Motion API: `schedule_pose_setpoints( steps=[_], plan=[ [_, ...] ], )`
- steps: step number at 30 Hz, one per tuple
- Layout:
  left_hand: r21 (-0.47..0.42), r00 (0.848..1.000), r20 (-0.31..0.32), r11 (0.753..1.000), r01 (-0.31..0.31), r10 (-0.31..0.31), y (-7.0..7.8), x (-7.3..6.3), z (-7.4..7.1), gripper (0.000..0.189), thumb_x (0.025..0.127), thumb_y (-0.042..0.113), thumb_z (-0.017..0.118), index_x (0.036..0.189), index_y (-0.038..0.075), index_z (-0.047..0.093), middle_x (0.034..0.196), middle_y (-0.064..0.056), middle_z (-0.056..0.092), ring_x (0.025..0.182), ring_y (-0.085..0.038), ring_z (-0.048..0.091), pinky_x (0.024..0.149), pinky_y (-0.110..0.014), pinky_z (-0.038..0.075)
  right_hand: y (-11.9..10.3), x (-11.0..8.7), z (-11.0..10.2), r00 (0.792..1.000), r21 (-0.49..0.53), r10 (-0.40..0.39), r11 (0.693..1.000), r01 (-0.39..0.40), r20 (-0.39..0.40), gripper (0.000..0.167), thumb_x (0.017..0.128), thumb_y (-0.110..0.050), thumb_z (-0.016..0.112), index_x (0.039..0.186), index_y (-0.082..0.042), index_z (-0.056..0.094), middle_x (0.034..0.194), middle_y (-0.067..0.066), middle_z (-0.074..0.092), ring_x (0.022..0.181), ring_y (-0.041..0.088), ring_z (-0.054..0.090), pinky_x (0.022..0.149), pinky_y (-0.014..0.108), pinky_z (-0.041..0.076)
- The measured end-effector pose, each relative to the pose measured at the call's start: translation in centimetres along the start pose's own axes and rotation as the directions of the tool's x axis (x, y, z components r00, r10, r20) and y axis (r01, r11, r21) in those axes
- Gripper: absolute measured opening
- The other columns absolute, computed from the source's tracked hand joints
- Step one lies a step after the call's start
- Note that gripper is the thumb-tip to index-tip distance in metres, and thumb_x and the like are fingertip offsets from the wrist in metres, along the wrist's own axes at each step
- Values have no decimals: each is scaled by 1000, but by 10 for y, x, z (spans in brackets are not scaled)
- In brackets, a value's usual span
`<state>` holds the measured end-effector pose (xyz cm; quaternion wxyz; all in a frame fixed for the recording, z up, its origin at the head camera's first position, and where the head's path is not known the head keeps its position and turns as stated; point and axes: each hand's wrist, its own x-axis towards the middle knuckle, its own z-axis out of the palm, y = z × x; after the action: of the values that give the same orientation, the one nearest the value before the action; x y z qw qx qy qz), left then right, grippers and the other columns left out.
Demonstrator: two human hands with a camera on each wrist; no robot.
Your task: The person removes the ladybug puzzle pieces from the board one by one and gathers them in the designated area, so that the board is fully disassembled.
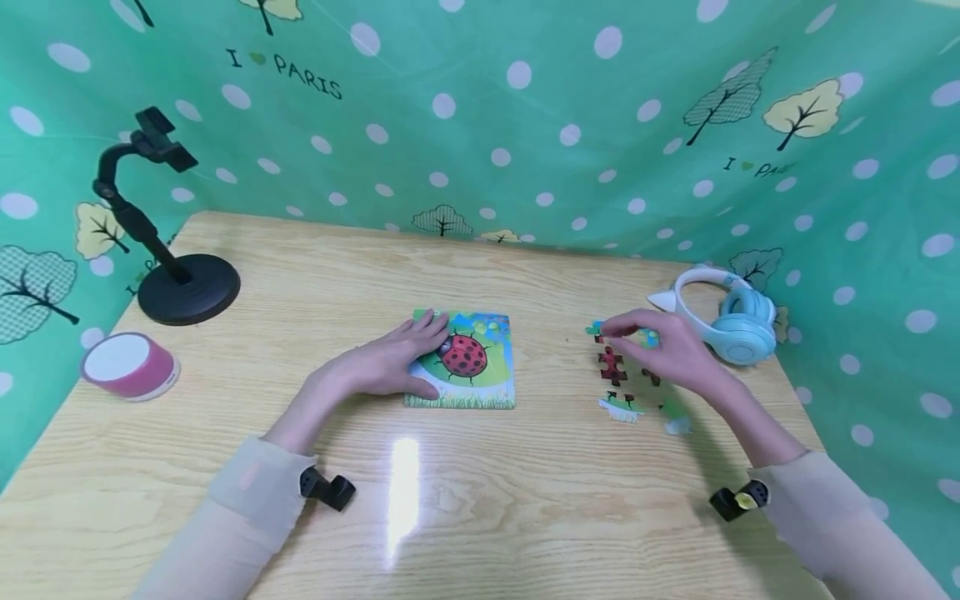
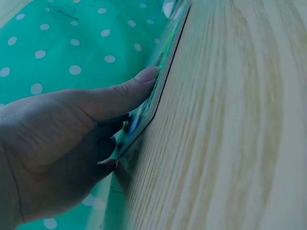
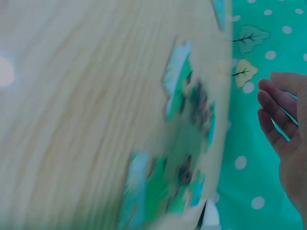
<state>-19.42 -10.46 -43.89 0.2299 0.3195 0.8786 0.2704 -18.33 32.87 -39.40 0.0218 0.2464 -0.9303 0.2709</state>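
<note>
A square ladybug picture board (image 1: 480, 392) lies flat on the table, a red spotted ladybug on grass printed on it. My left hand (image 1: 390, 358) rests on its left side, fingers spread toward the top edge and thumb near the lower part. In the left wrist view the thumb (image 2: 129, 93) touches the board's face beside its edge. Over on the right, my right hand (image 1: 663, 346) hovers above several loose jigsaw pieces (image 1: 612, 367), its fingers loosely bent and nothing visible between them. Green and white pieces (image 3: 177, 79) show blurred in the right wrist view, with that hand (image 3: 288, 115) raised apart from them.
White and blue cat-ear headphones (image 1: 738, 337) lie just beyond the right hand. A black phone stand (image 1: 187, 287) rises at the back left, with a pink and white cylinder (image 1: 131, 367) in front of it. A green dotted curtain (image 1: 480, 125) hangs around the table (image 1: 525, 492).
</note>
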Motion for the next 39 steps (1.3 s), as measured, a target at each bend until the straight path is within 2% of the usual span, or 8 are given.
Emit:
schedule_pose_setpoints(
  steps=[3, 6, 13, 17, 22, 31, 33, 39],
  plan=[
    [-13, 1000, -26, 1000, -6, 6, 2, -4, -3, 95, 93, 41, 75, 164, 8, 22, 175, -9, 4, 162, -37, -3, 131, -58, 8, -10, 13, 2, 1000, 52, 9, 999, -8, -18, 21, 97, -15, 72, 117, -15, 77, 110, -3, 79, 100, 5, 70, 88, 18, 56],
    [11, 996, -94, 1000, -10, 11, 6, -11, -7, 86, 95, 39, 72, 162, 8, 28, 175, -11, 11, 162, -39, 4, 130, -59, 11, -21, 27, 3, 999, 101, 14, 995, -10, -36, 20, 99, -16, 69, 118, -18, 77, 112, -1, 79, 102, 3, 70, 87, 11, 53],
    [199, 968, -246, 980, -3, 53, 14, -29, -11, 69, 95, 34, 73, 153, 6, 47, 162, -21, 41, 150, -42, 41, 123, -58, 33, -40, 50, 13, 993, 179, 29, 984, -7, -117, 21, 102, -16, 66, 119, -14, 77, 115, 1, 79, 104, 0, 70, 87, 10, 53],
    [266, 955, -281, 964, -18, 96, 15, -35, -5, 65, 93, 31, 76, 148, 4, 54, 156, -21, 50, 144, -42, 49, 120, -57, 39, -53, 63, 23, 983, 256, 39, 967, 8, -177, 21, 101, -15, 67, 119, -9, 76, 113, 3, 79, 103, 2, 71, 90, 14, 55],
    [305, 952, -273, 951, -53, 141, 17, -39, 4, 64, 92, 30, 77, 146, 3, 56, 153, -19, 54, 142, -41, 51, 119, -58, 41, -70, 77, 40, 982, 340, 49, 940, 15, -180, 22, 101, -15, 67, 120, -8, 76, 115, 5, 79, 105, 11, 72, 95, 22, 57],
    [346, 960, -237, 936, -60, 149, 20, -33, 11, 67, 89, 32, 80, 147, 7, 57, 152, -11, 58, 142, -40, 52, 115, -61, 43, -97, 105, 75, 993, 414, 65, 910, -17, -101, 24, 99, -9, 68, 122, -6, 74, 117, 8, 78, 109, 27, 73, 95, 41, 60],
    [346, 964, -226, 937, -56, 141, 20, -32, 12, 70, 88, 35, 80, 148, 9, 56, 153, -8, 57, 144, -40, 50, 115, -62, 43, -102, 111, 82, 996, 416, 55, 909, -20, -70, 24, 98, -7, 68, 122, -7, 74, 117, 8, 78, 109, 30, 74, 95, 41, 61],
    [322, 973, -200, 946, -48, 117, 23, -31, 13, 79, 83, 40, 82, 151, 12, 53, 157, -7, 52, 147, -42, 45, 117, -64, 39, -109, 119, 100, 997, 403, 67, 912, -73, 29, 27, 99, -8, 67, 126, -8, 72, 118, 8, 77, 107, 22, 74, 94, 35, 61]
  ],
)
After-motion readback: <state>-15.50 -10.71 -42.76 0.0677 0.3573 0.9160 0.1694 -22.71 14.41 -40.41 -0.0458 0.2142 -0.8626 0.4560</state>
